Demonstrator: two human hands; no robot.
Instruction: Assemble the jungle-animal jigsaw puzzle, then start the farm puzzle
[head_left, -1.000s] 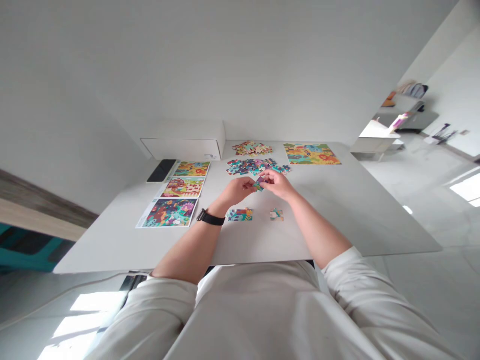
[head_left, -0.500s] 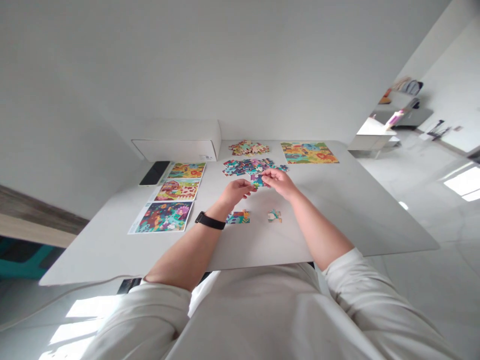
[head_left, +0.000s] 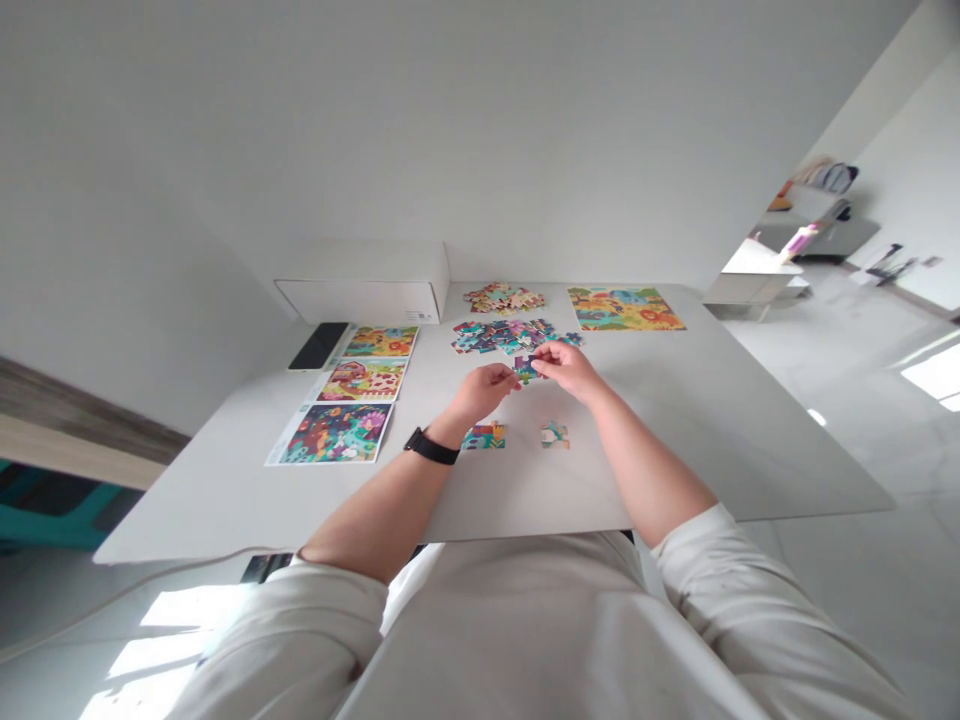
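Between my two hands is a purple and teal jigsaw piece [head_left: 526, 368], just above the table in front of the puzzle piles. My right hand [head_left: 567, 366] pinches its right side. My left hand [head_left: 486, 388], with a black band on the wrist, has its fingertips closed at the piece's left edge. Whether it is one piece or a joined pair is too small to tell. Nearer me lie some joined pieces [head_left: 486, 437], partly hidden by my left wrist. A loose pale piece [head_left: 555, 435] rests to their right.
Behind my hands lies a heap of purple-teal pieces [head_left: 499, 337], and farther back a yellow-red heap [head_left: 502, 298]. An animal picture [head_left: 626, 309] lies back right. At left are picture sheets [head_left: 337, 434], a phone [head_left: 319, 346] and a white box [head_left: 356, 300] against the wall.
The view has shifted slightly. Both hands have come a little nearer to me with the piece, and its purple face shows more between the fingers.
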